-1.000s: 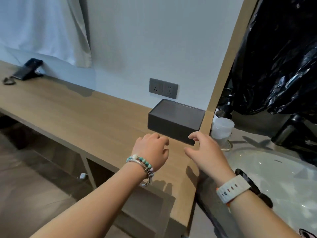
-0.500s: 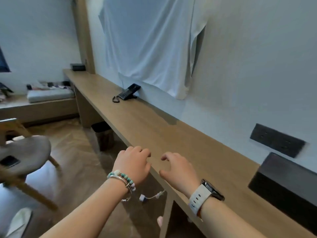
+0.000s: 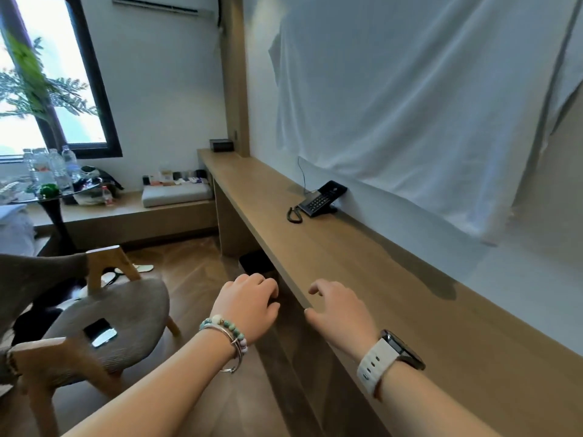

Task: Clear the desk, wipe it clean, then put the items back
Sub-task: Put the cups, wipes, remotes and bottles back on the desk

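While both my hands are empty, my left hand (image 3: 249,305) hangs just off the front edge of the desk (image 3: 362,260), over the floor, fingers loosely curled downward. My right hand (image 3: 340,312) is beside it, a little apart, over the desk's front edge, fingers relaxed and bent; I cannot tell whether it touches the wood. The phone (image 3: 320,200) stands on the desk well ahead of both hands, tilted, close against the wall, its coiled cord (image 3: 293,214) lying on the wood to its left. A black box (image 3: 221,145) sits at the desk's far end, by the wooden post. A white sheet (image 3: 410,105) hangs on the wall above the phone. To my left a chair (image 3: 126,310) carries a mobile (image 3: 100,333) on its seat, and a dark bin (image 3: 257,263) stands under the desk, just beyond my left hand
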Demonstrator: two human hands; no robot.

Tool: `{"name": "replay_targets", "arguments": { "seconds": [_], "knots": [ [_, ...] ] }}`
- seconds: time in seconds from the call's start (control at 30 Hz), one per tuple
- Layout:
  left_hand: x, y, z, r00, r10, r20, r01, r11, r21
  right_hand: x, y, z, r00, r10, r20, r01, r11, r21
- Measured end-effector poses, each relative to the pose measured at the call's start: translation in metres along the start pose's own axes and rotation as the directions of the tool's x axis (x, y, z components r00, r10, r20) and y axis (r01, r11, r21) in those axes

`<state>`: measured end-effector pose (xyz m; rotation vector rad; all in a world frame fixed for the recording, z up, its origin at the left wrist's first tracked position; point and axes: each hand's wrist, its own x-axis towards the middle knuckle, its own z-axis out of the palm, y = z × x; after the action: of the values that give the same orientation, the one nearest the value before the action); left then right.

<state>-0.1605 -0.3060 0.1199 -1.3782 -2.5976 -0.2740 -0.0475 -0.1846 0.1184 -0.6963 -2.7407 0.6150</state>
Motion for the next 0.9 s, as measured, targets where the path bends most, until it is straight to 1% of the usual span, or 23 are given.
{"name": "replay_targets", "arguments": {
  "seconds": [0.13, 0.3, 0.5, 0.7, 0.8, 0.9],
  "knots": [
    [0.068, -0.032, 0.023, 0.999, -0.044, -0.016, 0.044, 0.999, 0.009, 0.088, 0.013, 0.015, 0.999, -0.042, 0.008, 0.041, 0.999, 0.013],
    [0.163, -0.069, 0.048, 0.992, -0.124, 0.003, 0.124, 0.992, -0.021, 0.205, 0.029, 0.027, 0.996, -0.071, 0.047, 0.070, 0.997, 0.025],
    [0.258, -0.131, 0.077, 0.983, -0.183, 0.002, 0.183, 0.982, -0.043, 0.326, 0.024, 0.054, 0.991, -0.095, 0.098, 0.091, 0.995, 0.041],
    [0.336, -0.229, 0.115, 0.972, -0.235, 0.018, 0.235, 0.967, -0.094, 0.446, 0.005, 0.115, 0.987, -0.073, 0.140, 0.059, 0.993, 0.101],
    [0.377, -0.299, 0.121, 0.969, -0.242, 0.045, 0.246, 0.960, -0.133, 0.516, -0.025, 0.147, 0.989, -0.048, 0.141, 0.030, 0.991, 0.134],
    [0.415, -0.372, 0.125, 0.966, -0.252, 0.054, 0.257, 0.958, -0.124, 0.586, -0.064, 0.178, 0.986, -0.062, 0.157, 0.038, 0.988, 0.148]
  ]
}}
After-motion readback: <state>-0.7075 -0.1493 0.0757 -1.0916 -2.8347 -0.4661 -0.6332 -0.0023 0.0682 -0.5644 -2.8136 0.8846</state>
